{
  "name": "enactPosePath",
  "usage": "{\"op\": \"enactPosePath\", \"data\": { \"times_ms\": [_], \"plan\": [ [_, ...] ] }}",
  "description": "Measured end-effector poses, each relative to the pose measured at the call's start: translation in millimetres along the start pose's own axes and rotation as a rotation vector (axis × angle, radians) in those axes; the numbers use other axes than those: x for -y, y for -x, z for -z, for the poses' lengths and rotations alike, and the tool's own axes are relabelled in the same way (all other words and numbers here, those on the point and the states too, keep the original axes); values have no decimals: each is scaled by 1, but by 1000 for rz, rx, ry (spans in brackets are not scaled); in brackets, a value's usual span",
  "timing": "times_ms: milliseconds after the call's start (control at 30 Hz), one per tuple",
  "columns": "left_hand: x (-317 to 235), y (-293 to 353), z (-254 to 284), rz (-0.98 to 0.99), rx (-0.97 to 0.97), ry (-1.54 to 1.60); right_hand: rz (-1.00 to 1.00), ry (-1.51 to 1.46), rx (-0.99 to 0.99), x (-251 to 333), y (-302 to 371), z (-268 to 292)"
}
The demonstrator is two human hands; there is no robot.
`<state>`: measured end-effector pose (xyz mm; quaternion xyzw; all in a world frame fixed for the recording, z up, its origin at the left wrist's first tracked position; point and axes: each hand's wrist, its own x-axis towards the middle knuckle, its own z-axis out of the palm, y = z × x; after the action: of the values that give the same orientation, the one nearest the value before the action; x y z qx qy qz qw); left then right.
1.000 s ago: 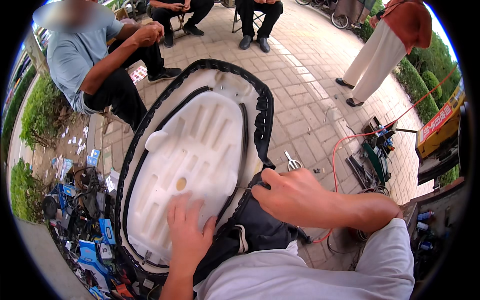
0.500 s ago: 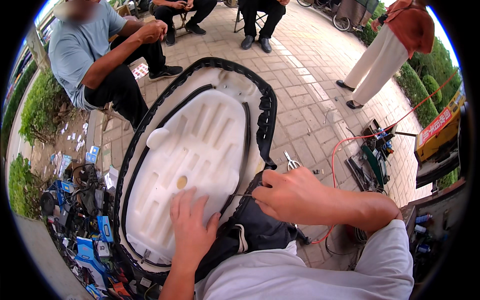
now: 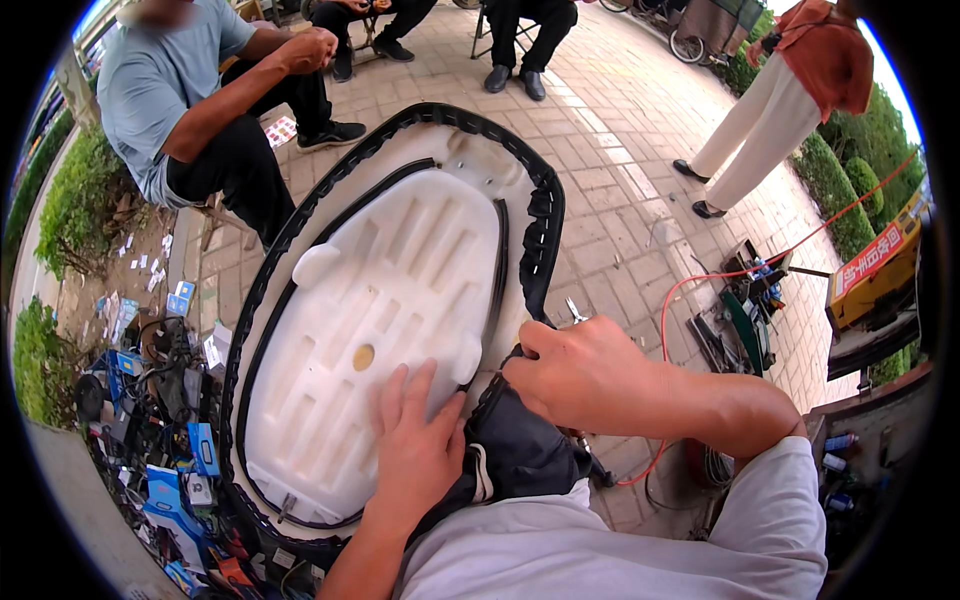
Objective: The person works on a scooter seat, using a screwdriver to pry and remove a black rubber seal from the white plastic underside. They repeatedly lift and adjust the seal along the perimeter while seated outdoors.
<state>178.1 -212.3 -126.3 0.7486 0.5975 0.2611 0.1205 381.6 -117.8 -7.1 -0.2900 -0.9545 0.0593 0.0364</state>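
L hand (image 3: 418,452) flat n spread on the white seat base (image 3: 380,330) to pin it imo, R hand (image 3: 580,375) fisted on black cover (image 3: 515,450) w/ pliers (image 3: 577,311), pulling it taut.

Small blue boxes (image 3: 200,448) lie among clutter at the lower left of the frame. Scattered paper cards (image 3: 150,272) dot the ground at the left edge. A red-and-yellow rectangular sign (image 3: 868,262) stands at the right edge.
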Motion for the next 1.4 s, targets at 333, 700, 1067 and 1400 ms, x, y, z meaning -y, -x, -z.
{"op": "enactPosePath", "data": {
  "times_ms": [333,700,1067,1400],
  "plan": [
    [2,-2,-2,24,30,30,-27,-97,45,-4,5,1],
    [6,-6,1,61,-14,137,-114,-87,-7,-4,9,-5],
    [2,-7,3,76,-13,133,-94,-52,-151,-5,25,-8],
    [0,-8,5,75,4,113,-77,-35,-103,-1,21,-6]
  ]
}}
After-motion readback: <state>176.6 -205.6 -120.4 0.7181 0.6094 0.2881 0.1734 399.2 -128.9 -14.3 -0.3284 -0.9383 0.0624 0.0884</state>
